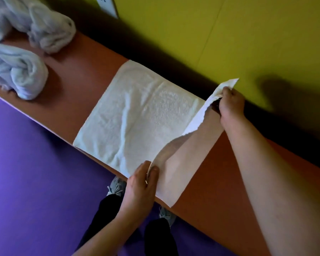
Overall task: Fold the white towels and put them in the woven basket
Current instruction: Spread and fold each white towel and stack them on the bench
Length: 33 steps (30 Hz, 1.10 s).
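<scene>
My arms are bare all the way up, with no sleeves showing on either forearm, and I see no watch or band at either wrist. My left hand (139, 183) and my right hand (230, 104) are both ungloved. I can't make out any rings. Below them I'm wearing dark trousers (159, 237), black or close to it. On my feet are grey lace-up trainers (117, 185), knit-looking on top, one only partly showing.
</scene>
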{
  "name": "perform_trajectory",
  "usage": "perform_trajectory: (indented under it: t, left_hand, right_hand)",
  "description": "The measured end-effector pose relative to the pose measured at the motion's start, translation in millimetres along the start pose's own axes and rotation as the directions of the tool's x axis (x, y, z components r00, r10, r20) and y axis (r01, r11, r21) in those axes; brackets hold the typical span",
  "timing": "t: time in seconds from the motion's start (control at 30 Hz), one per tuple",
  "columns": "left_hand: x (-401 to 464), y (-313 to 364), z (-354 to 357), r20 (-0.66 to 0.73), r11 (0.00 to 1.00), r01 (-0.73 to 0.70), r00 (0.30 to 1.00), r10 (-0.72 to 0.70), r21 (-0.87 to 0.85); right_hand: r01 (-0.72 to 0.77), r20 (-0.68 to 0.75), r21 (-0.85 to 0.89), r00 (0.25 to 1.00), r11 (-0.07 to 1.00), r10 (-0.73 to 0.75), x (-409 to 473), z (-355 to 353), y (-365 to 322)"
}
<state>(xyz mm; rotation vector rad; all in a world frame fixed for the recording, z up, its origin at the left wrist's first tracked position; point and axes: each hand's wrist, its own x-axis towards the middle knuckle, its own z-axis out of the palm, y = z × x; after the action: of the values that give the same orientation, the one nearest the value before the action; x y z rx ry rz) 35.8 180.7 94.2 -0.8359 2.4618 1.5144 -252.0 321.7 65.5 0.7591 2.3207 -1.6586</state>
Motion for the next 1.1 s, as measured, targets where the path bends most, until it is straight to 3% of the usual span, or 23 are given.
perform_trajectory:
  t: [0.27, 0.53, 0.7, 0.87, 0.93, 1.1]
  left_hand:
    - [43.0, -40.5, -95.8, -0.092, 0.979, 0.177, 0.978, -0.186, -0.101]
    - [96.7, -95.0, -171.4, -0.118, 0.939, 0.324, 0.934, -0.337, -0.112]
    - [123.0, -134.2, -197.5, -0.117, 0.925, 0.380, 0.919, -0.376, 0.019]
    - [150.5, -179.6, -204.6, -0.063, 0.899, 0.359, 0.933, -0.355, 0.252]
    - [161.1, -192.2, -204.9, -0.053, 0.864, 0.384, 0.920, -0.389, 0.327]
    - [175.5, -194.6, -204.1, -0.032, 0.833, 0.366, 0.921, -0.388, 0.415]
  right_hand:
    - [0.138, 0.064, -0.039, 0.989, 0.990, -0.136, -20.5, 125.4, -43.2]
    - [0.161, 0.153, -0.122, 0.978, 0.979, -0.142, -31.9, 240.9, -56.9]
    - [0.171, 0.174, -0.151, 0.974, 0.973, -0.144, -40.2, 290.3, -50.0]
    - [0.129, 0.315, -0.116, 0.945, 0.985, -0.086, -59.7, 294.4, -24.3]
    - [0.075, 0.280, -0.122, 0.959, 0.990, -0.038, -74.2, 277.8, 1.1]
    - [0.044, 0.088, -0.420, 0.996, 0.907, -0.008, -126.2, 207.7, 86.5]
